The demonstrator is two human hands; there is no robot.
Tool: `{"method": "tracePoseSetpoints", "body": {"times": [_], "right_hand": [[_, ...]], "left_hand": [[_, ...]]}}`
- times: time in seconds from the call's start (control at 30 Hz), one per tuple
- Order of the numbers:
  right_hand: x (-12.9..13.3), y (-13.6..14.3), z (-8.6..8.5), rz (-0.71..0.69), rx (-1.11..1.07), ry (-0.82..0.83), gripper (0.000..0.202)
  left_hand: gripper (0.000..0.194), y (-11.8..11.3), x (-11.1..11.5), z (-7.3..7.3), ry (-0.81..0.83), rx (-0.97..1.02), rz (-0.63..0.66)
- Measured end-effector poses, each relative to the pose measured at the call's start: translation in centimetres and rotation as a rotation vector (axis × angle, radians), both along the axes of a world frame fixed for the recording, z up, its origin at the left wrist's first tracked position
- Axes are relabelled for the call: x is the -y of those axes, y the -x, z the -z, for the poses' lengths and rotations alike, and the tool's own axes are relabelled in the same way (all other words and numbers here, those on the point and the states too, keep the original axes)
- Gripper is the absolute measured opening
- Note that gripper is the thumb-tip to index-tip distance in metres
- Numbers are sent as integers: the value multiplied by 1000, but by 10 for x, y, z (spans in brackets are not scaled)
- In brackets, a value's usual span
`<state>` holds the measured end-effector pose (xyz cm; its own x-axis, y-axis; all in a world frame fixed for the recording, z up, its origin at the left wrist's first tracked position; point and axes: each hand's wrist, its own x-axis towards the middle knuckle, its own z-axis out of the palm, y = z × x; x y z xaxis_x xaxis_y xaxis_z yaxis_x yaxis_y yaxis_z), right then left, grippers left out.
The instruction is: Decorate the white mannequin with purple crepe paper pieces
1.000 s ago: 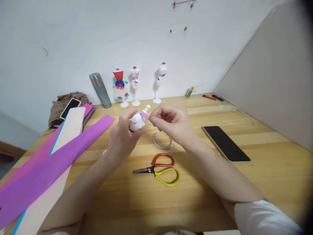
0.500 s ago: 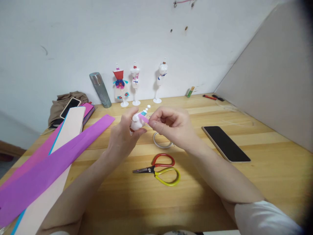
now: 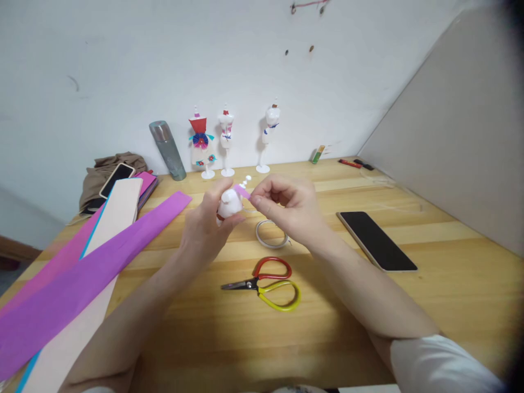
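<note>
My left hand (image 3: 207, 224) is closed round a small white mannequin (image 3: 230, 204), tilted with its knobbed neck up to the right. A short purple paper strip (image 3: 242, 191) lies against the mannequin's neck. Its free end is pinched between thumb and forefinger of my right hand (image 3: 286, 204). Below my right hand a white tape roll (image 3: 268, 244) lies flat on the wooden table (image 3: 254, 344). Nearer to me rest scissors (image 3: 262, 284) with one red and one yellow handle, blades pointing left.
Purple paper (image 3: 102, 265) and cream paper (image 3: 92, 327) cover the left side. Three mannequins on stands, one the dressed mannequin (image 3: 200, 136), line the wall beside a flask (image 3: 167, 150). A phone (image 3: 375, 240) lies at right; a glue stick (image 3: 318, 154) stands behind.
The purple strip has moved up from the mannequin's shoulder onto its neck, over the blue band there. My right hand has shifted only slightly; my left keeps its hold.
</note>
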<state>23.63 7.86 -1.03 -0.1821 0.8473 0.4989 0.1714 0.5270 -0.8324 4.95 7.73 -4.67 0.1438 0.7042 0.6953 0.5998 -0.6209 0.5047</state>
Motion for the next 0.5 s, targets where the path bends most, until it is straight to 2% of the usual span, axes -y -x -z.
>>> {"method": "tracePoseSetpoints", "body": {"times": [0.23, 0.5], "right_hand": [[-2, 0, 1, 7, -2, 7, 22], [-2, -1, 1, -10, 8, -5, 26]], "left_hand": [[47, -1, 1, -3, 20, -2, -14], [41, 0, 2, -7, 33, -12, 26]]}}
